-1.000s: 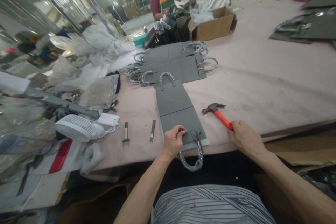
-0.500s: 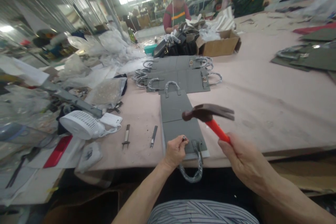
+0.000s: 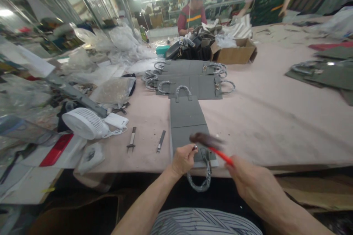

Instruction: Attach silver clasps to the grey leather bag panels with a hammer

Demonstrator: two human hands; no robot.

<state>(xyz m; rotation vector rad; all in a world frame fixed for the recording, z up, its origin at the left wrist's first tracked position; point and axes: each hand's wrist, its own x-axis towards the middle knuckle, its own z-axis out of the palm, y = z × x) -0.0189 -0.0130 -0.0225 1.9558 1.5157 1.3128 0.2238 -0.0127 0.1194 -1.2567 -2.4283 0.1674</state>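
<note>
In my right hand (image 3: 249,176) is a claw hammer (image 3: 223,156) with a red-orange handle, its dark head blurred just above the grey bag panel (image 3: 188,113). My left hand (image 3: 182,159) is closed in a pinch at the near part of that panel, around a small shiny metal piece (image 3: 195,147) whose tip alone shows. The hammer head hangs over this piece. A plastic-wrapped carrying handle (image 3: 199,188) on the panel droops past the table's near edge, and another wrapped handle (image 3: 183,90) lies at the far end.
Left of the panel lie a two-pronged tool (image 3: 132,141) and a small flat metal tool (image 3: 161,141). Further left is a white fan (image 3: 85,123). Beyond are more grey panels (image 3: 193,86), a cardboard box (image 3: 234,53) and two people. Another grey stack (image 3: 328,71) lies right.
The hammer has come down and left, its head now lower and close above my left hand. My left hand keeps its pinch on the panel. The view has shifted slightly.
</note>
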